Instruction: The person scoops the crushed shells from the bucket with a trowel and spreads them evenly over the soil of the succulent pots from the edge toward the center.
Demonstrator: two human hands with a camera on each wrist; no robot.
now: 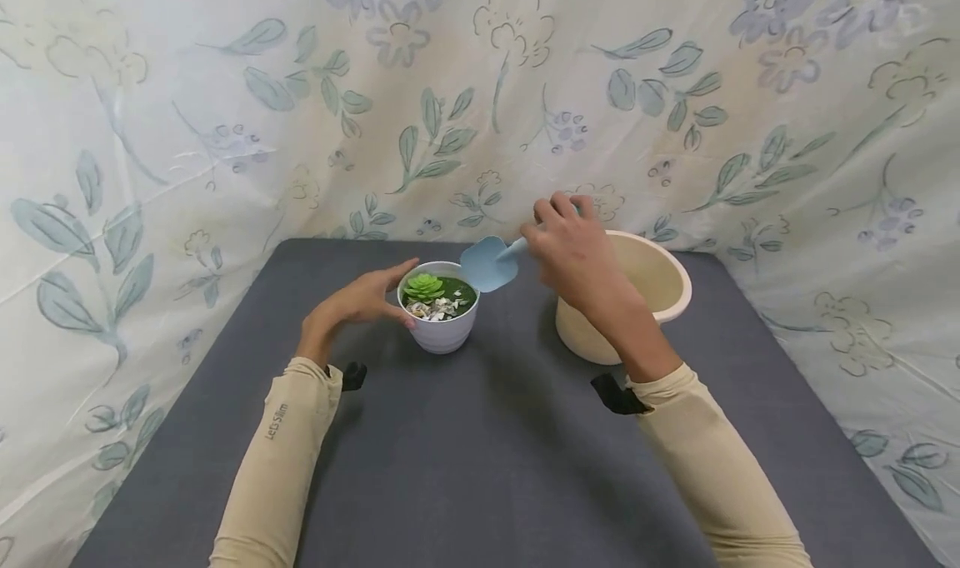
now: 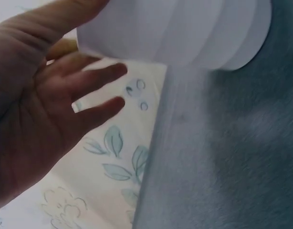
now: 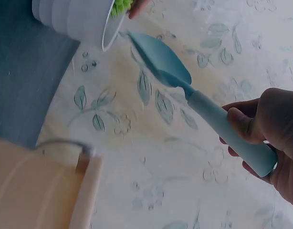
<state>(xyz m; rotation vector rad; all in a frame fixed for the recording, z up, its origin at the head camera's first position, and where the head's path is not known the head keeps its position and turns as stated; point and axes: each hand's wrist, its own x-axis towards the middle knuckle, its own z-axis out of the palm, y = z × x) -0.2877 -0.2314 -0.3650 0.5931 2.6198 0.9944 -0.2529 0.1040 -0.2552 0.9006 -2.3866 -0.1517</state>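
A blue trowel [image 1: 489, 264] slants at the pot's two o'clock, its blade beside the rim; whether they touch I cannot tell. The right hand [image 1: 572, 251] has a firm grip on the handle, which the head view mostly hides but the right wrist view shows nearly whole, thumb laid along it. The white pot [image 1: 442, 335] stands on the grey desk [image 1: 450, 468], with a green succulent [image 1: 424, 286] at its eleven o'clock and pale pebbles [image 1: 433, 309] at six. At nine o'clock the left hand [image 1: 363, 296] grips the pot between thumb and forefinger; only the left wrist view reveals two lower fingers [image 2: 96, 81] reaching out clear of it. A cream bucket [image 1: 588, 343] stands at three o'clock; a thin curved handle [image 3: 65, 141] by its rim appears only in the right wrist view. Flowered cloth [image 1: 450, 93] hangs behind, towards twelve.
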